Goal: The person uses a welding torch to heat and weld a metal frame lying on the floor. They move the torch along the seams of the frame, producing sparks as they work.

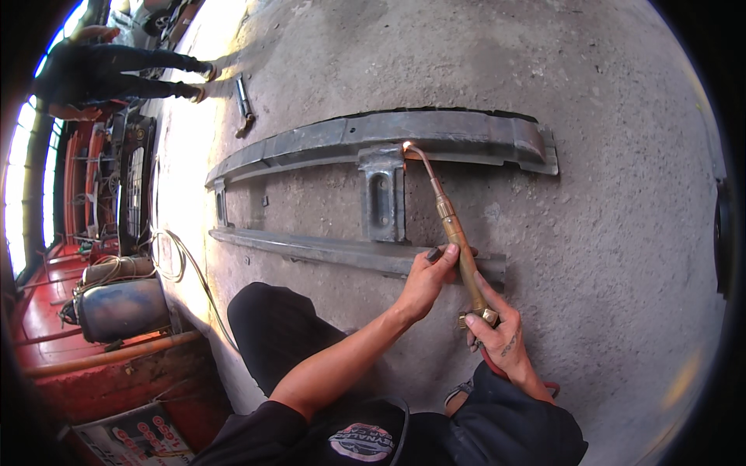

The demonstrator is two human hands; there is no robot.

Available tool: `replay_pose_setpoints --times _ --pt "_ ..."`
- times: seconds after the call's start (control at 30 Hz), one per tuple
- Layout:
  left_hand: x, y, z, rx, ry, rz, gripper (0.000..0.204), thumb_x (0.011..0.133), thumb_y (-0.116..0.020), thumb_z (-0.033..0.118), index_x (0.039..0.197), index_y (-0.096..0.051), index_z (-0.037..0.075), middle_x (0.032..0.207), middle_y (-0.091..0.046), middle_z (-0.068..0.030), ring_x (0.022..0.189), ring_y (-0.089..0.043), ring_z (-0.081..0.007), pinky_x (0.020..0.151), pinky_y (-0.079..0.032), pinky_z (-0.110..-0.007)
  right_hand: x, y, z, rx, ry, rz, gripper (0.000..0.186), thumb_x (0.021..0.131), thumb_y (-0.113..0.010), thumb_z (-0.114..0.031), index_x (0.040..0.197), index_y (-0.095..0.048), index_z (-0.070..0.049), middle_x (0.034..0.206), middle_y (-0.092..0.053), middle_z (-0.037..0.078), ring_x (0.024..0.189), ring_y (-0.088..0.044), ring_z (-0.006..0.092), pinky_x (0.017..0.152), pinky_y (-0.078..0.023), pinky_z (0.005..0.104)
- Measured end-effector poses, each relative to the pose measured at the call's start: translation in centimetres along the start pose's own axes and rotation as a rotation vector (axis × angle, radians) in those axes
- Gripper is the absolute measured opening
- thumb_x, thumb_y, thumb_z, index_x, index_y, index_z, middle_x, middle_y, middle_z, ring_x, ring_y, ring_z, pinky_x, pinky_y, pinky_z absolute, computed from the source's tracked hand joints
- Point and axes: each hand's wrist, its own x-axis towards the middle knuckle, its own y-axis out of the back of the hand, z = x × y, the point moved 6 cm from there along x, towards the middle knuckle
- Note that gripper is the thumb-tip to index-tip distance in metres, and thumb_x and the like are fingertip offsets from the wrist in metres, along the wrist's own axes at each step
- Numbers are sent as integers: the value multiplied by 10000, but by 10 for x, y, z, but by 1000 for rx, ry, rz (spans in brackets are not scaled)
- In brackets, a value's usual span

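A brass gas torch (454, 229) slants up and away from me, its bent copper tip ending in a small bright glow against a metal bracket's edge. My right hand (501, 338) is closed round its rear end by the brass valve knobs. My left hand (427, 283) is closed farther forward, with its thumb against the torch body. From that fist pokes a short dark object (433, 254), its kind unclear. Beneath the tip, the slotted grey bracket (382, 194) joins a long curved steel beam (326, 144) to a straighter nearer steel bar (326, 250).
The frame lies on a rough concrete floor (622, 233). A dark-handled tool (243, 105) lies beyond its far left end. At left are a hose (190, 264), a dark tank (124, 311) and red metalwork (47, 291). Another person (116, 74) stands at upper left.
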Motion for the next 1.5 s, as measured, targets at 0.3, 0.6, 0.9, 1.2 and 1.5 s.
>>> replay_pose_setpoints --times 0.3,0.6,0.9,1.2,1.5 --pt "2 2 -6 -44 -24 18 516 1116 -504 476 1247 -740 36 1019 -722 -7 892 -552 -95 791 -435 -275 1 0 -1 -31 4 -1 723 923 -657 -37 1610 -442 -105 840 -666 32 634 -613 87 563 -523 257" --pt "2 0 -3 -44 -15 21 526 1121 -483 460 1266 -718 12 1019 -718 -44 911 -575 -136 846 -452 -321 1 1 3 34 18 -28 674 961 -613 -81 1611 -437 -102 809 -653 30 628 -615 90 561 -523 259" --pt "1 0 -1 -4 -3 19 540 1123 -460 454 1284 -693 -5 1052 -734 -83 984 -636 -180 926 -477 -358 1 1 2 28 -3 -13 670 958 -590 -64 1610 -446 -118 798 -647 25 619 -610 89 556 -523 262" --pt "1 0 -3 -82 -37 25 498 1118 -508 464 1240 -740 41 1015 -724 -2 850 -537 -87 800 -434 -275 1 2 2 31 8 -26 681 954 -606 -55 1612 -443 -118 829 -651 28 629 -610 86 561 -523 259" --pt "1 4 -4 74 27 18 555 1116 -494 467 1248 -694 -33 1096 -740 -113 1055 -678 -200 971 -502 -373 -4 3 -4 101 -2 -30 670 976 -626 -71 1615 -426 -96 857 -650 34 634 -605 89 554 -522 260"
